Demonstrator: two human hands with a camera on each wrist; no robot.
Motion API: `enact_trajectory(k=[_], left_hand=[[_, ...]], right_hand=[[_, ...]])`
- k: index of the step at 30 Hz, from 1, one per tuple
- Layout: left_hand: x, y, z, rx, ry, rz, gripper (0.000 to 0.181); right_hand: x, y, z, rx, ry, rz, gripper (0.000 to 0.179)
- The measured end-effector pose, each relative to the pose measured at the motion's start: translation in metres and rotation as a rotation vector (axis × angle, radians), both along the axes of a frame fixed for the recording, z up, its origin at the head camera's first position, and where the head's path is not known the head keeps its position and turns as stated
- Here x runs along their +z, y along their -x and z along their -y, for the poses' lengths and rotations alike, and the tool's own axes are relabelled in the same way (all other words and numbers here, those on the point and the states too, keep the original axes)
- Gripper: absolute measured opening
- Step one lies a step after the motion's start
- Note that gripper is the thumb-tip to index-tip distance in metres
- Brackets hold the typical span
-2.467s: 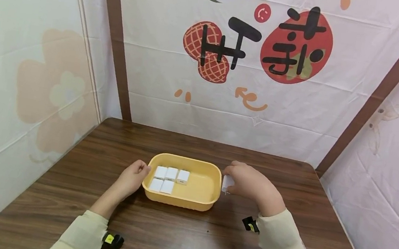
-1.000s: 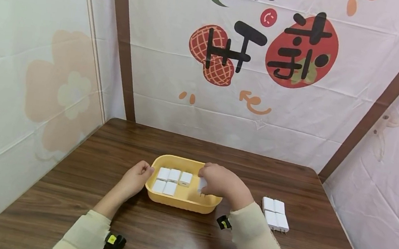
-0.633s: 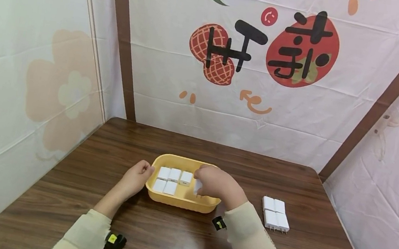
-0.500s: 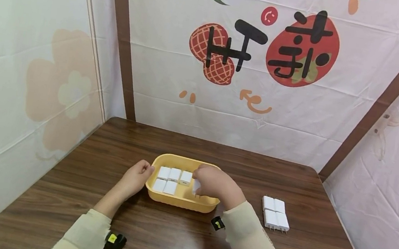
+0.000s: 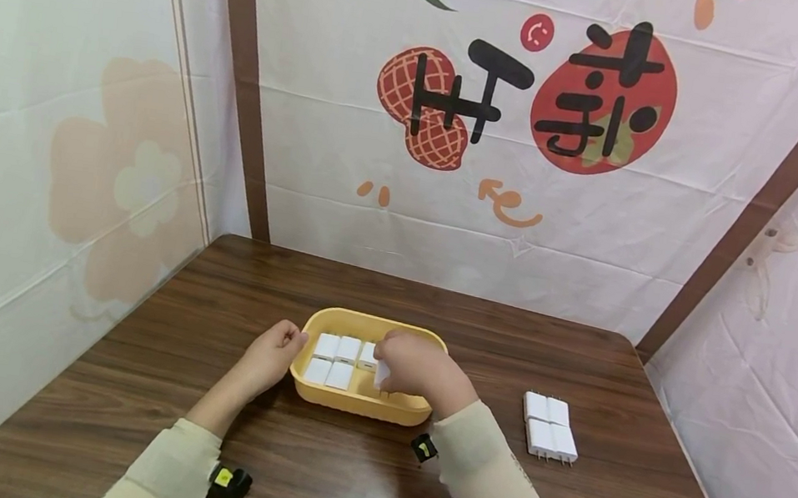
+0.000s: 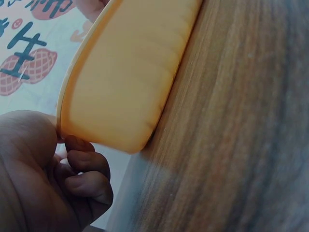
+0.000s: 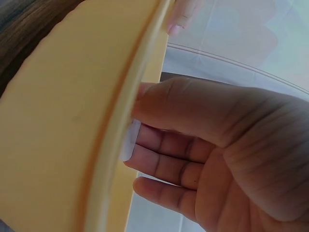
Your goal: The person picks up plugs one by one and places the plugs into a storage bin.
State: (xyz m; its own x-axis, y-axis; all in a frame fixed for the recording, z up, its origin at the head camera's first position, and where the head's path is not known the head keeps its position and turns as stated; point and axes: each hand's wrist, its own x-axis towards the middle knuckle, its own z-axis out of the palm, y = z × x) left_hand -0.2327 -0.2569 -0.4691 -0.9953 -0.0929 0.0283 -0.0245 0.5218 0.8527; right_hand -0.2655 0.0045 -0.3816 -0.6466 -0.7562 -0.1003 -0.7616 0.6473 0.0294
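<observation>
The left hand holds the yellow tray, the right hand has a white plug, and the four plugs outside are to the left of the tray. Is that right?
Not quite: the four plugs outside are to the right of the yellow tray, as the head view shows. The left hand holds the tray, and the right hand has a white plug.

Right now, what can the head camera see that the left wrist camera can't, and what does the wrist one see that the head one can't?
Only the head view shows the white charger plugs: four on the wood-grain table, five in the yellow tub and one held by the right hand. It alone has the flower print.

Only the left wrist view shows the palm side of the left hand.

Both show the tub, the table, the left hand at the tub's rim and the peanut picture.
</observation>
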Motion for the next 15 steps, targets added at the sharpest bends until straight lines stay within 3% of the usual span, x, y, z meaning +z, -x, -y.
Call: enact_trajectory(k=[7,15], left_hand=[[-0.0005,-0.0006,0.0002,-0.003,0.005,-0.010,0.028],[-0.0007,-0.0001,0.0012,-0.007,0.004,-0.015,0.028]], right_hand=[[-0.0007,-0.0015,0.0055,-0.003,-0.003,0.027,0.030],[-0.0085,0.0003,0.0098,0.025,-0.022,-0.005,0.020]])
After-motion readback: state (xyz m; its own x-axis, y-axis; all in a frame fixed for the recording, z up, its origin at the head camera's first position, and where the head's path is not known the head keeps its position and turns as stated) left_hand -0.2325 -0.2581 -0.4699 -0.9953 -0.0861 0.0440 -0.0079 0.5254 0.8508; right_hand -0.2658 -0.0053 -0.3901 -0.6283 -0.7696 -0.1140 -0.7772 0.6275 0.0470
